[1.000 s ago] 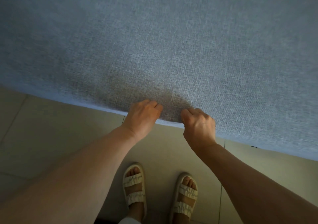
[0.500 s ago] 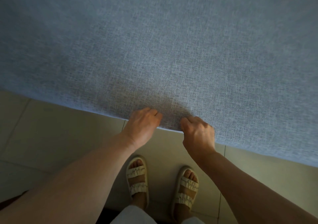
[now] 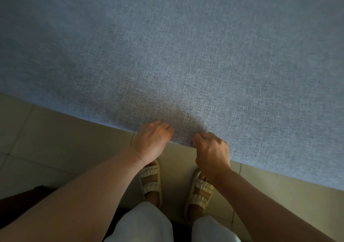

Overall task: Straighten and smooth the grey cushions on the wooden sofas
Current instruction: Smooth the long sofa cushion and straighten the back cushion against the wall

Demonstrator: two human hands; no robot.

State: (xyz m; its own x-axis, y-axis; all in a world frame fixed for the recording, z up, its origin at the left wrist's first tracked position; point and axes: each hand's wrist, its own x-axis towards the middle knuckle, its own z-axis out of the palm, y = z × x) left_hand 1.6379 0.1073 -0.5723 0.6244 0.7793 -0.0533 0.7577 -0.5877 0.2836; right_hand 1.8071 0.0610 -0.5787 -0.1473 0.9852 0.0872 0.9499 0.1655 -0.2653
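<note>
A large grey woven cushion fills the upper part of the head view, its near edge running from the left down to the right. My left hand grips that near edge, fingers curled under it. My right hand grips the same edge a little to the right, thumb on top of the fabric. The two hands are about a hand's width apart. The sofa's wood is hidden.
Beige floor tiles lie below the cushion edge. My two feet in cream sandals stand under the hands, with white trouser legs at the bottom. A dark object shows at the lower left.
The cushion edge and both hands have shifted lower in the view, toward my body. The white trouser legs have come into sight. The grips look the same.
</note>
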